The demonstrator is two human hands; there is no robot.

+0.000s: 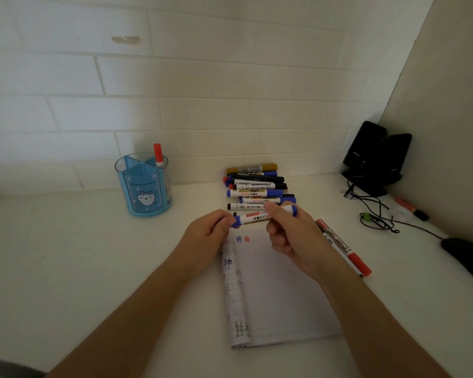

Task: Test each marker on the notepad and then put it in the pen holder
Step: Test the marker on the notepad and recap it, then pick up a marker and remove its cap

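Both hands hold 1 blue marker (260, 218) crosswise above the notepad (279, 290): left hand (206, 231) fingers pinched on its cap end, right hand (290, 233) fingers closed round the barrel. The pen holder (144, 184) stands beyond the left fingers, nearer that hand.

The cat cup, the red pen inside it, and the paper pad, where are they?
pen holder (145, 192): head view, on its blue front wall by the cat picture.
red marker (158, 155): head view, on its red cap above the rim.
notepad (279, 296): head view, on the bare open page.
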